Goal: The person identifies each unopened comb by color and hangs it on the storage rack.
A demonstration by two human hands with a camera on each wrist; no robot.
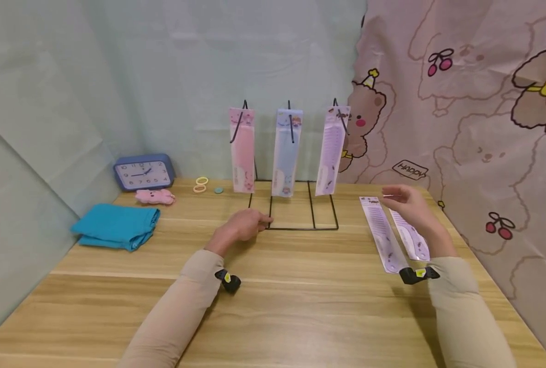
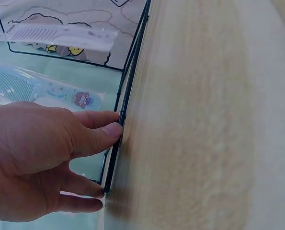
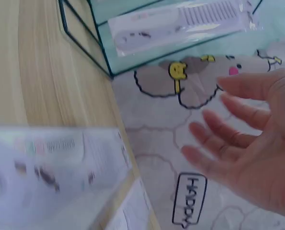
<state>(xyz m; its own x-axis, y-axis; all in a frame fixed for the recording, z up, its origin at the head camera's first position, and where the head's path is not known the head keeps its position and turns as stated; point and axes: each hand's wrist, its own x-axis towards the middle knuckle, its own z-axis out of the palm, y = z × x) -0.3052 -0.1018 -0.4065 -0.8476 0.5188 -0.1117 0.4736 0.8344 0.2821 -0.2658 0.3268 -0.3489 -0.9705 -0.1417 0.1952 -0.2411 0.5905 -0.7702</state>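
Observation:
A black wire display rack stands at the table's back. My left hand pinches its front base wire near the left end; in the left wrist view the thumb and fingertips meet at the wire. From the hooks hang a pink packaged comb, a blue packaged comb and a purple packaged comb. Over at the right, two more purple packaged combs lie side by side. Above them hovers my right hand, fingers loosely bent and holding nothing, overlapping the right-hand pack in the head view.
At the back left are a blue alarm clock, a pink plush toy and a folded turquoise cloth. Small rings and a teal disc lie left of the rack. Curtains hang close behind the table.

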